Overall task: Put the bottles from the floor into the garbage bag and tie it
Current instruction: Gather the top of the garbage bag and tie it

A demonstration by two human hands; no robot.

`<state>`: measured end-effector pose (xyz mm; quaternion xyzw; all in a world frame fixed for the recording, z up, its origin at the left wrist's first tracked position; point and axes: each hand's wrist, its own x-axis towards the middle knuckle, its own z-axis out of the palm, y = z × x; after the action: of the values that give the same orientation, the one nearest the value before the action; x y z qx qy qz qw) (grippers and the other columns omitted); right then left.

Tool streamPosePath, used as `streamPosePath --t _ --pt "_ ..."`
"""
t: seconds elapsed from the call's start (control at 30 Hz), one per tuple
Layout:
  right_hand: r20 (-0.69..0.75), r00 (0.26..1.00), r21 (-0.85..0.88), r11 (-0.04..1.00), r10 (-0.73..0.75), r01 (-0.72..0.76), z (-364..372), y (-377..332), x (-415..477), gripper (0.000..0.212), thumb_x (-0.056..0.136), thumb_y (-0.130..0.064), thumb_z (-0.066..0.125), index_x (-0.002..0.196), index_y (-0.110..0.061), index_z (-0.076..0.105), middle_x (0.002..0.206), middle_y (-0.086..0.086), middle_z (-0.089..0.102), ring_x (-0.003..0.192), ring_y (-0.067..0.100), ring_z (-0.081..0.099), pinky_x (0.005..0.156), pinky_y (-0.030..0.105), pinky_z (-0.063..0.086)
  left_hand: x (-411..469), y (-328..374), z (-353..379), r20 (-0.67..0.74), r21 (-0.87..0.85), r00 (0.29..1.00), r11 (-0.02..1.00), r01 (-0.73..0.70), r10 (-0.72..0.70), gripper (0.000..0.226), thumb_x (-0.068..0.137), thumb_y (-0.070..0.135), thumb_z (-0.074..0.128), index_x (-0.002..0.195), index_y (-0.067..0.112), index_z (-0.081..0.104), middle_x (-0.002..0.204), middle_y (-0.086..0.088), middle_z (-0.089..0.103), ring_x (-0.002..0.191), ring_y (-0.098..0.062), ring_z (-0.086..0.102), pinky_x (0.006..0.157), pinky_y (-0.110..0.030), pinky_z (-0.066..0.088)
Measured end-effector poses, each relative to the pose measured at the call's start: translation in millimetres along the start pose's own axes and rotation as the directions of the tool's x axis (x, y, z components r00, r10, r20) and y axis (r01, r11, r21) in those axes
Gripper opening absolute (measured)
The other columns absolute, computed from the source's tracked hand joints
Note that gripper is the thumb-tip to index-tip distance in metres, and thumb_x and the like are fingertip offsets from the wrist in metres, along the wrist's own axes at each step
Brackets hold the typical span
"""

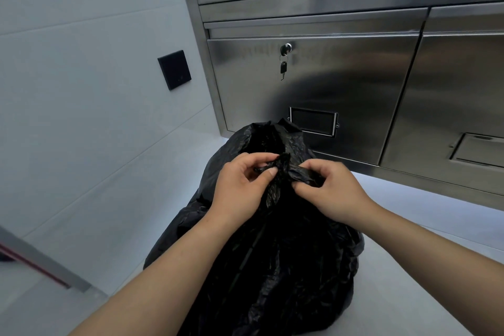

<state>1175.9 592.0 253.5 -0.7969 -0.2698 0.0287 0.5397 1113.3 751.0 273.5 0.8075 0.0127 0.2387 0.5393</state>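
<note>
Pale wall tiles [81,90] fill the left side, with a black square plate [174,69] set into them. Below, the light floor [409,248] carries the black garbage bag [272,267], which stands bulging right in front of me, close to the steel cabinet [354,84]. No bottles show on the floor in view, so I judge they are inside the bag and only the tying is left.

My left hand [242,185] pinches one twisted ear of plastic between thumb and fingertips, at the gathered neck [283,165]. My right hand [330,188], just across from it, has its fingers curled round the other strand. I hold both close to the crossing, hands nearly touching, so the knot can draw tight low on the neck and the top cannot spring open.

To the right, behind the bag, a key [283,67] hangs from the cabinet lock.
</note>
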Motion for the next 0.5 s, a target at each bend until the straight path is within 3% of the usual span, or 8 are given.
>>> streamPosePath --t 0.17,0.27,0.37,0.5 --pt "0.128 0.988 0.042 0.996 -0.084 0.079 -10 -7 5 0.014 0.079 -0.019 0.064 0.084 -0.032 0.061 0.074 -0.006 0.069 0.066 0.011 0.062 0.067 0.031 0.05 6 -1 -4 -0.026 -0.011 1.0 1.0 0.002 -0.002 0.035 0.08 0.006 0.068 0.083 0.041 0.067 0.079 0.018 0.066 0.078 0.005 0.062 0.074 -0.006 0.044" --pt "0.185 0.977 0.028 0.994 -0.108 0.105 -16 -12 8 0.022 0.082 -0.02 0.063 0.094 -0.036 0.054 0.075 -0.01 0.07 0.066 0.008 0.062 0.067 0.029 0.049 8 -4 -7 -0.034 -0.032 0.999 0.999 0.017 -0.018 0.04 0.08 0.005 0.069 0.079 0.044 0.067 0.072 0.03 0.064 0.072 0.008 0.061 0.07 -0.005 0.044" --pt "0.182 0.971 -0.057 0.984 -0.156 0.168 -27 -18 10 0.036 0.077 -0.022 0.068 0.104 -0.038 0.049 0.084 -0.015 0.071 0.073 0.008 0.064 0.074 0.03 0.05 8 -8 -10 -0.037 -0.068 0.997 0.995 0.07 -0.073 0.04 0.08 0.006 0.069 0.077 0.047 0.068 0.066 0.02 0.061 0.064 0.007 0.059 0.068 -0.007 0.045" --pt "0.184 0.95 -0.22 0.932 -0.251 0.289 -35 -23 9 0.044 0.069 -0.025 0.065 0.106 -0.043 0.049 0.08 -0.01 0.068 0.074 0.008 0.059 0.069 0.025 0.044 8 -13 -10 -0.014 -0.14 0.969 0.96 0.241 -0.246 0.03 0.08 0.008 0.069 0.078 0.038 0.069 0.072 0.01 0.057 0.064 -0.002 0.056 0.069 -0.011 0.046"
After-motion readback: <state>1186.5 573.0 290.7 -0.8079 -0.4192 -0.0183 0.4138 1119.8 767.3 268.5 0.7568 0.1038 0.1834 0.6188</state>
